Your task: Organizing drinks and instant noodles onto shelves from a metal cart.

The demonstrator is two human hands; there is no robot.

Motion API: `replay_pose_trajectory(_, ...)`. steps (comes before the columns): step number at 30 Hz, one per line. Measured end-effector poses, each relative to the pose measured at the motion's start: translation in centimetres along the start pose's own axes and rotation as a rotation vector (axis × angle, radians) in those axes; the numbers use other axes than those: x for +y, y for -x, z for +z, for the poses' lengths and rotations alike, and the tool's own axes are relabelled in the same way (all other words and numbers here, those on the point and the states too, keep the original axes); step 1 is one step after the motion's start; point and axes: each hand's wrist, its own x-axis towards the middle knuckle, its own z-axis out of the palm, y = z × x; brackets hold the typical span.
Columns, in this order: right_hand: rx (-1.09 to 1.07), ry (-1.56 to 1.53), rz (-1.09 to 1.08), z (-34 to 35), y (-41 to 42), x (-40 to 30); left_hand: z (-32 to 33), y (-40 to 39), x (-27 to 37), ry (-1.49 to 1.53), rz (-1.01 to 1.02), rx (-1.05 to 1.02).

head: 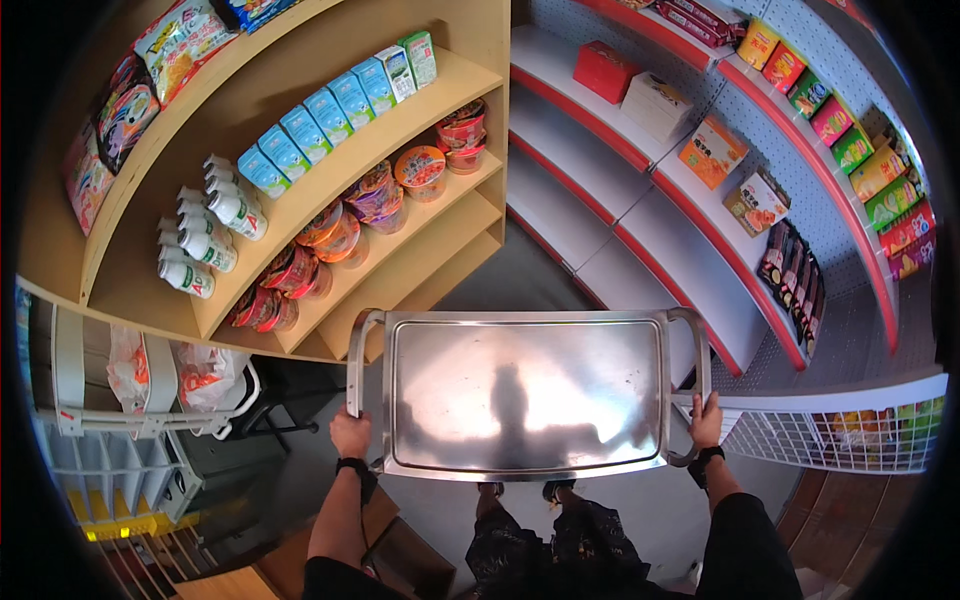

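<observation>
A rectangular stainless steel cart top with a raised rim lies before me, with a curved metal handle at each end. My left hand is closed around the lower part of the left handle. Around the right handle, my right hand is closed in the same way. Both wrists wear a black band. Nothing stands on the metal surface, which reflects light and a dark figure. Whatever is beneath the top is hidden. My feet show just below its near edge.
Wooden shelves at left hold milk cartons, white bottles and instant noodle tubs. Red-edged metal shelves at right carry boxes and snack canisters. A white wire basket juts in at right; plastic bags hang at left.
</observation>
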Motion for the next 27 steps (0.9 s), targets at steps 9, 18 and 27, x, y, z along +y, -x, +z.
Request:
replay_pose_trajectory(9,0.149,-0.010,0.289,-1.8,6.8,3.0,2.3,-4.8,7.1,-0.040,0.273,-0.087)
replay_pose_trajectory(18,0.256,-0.073,0.417,-2.4,10.0,5.0,5.3,-8.0,17.9,0.098,0.515,-0.086)
replay_pose_trajectory(27,0.335,-0.188,0.517,-2.1,9.1,3.3,7.8,-11.9,27.3,0.179,0.653,-0.143)
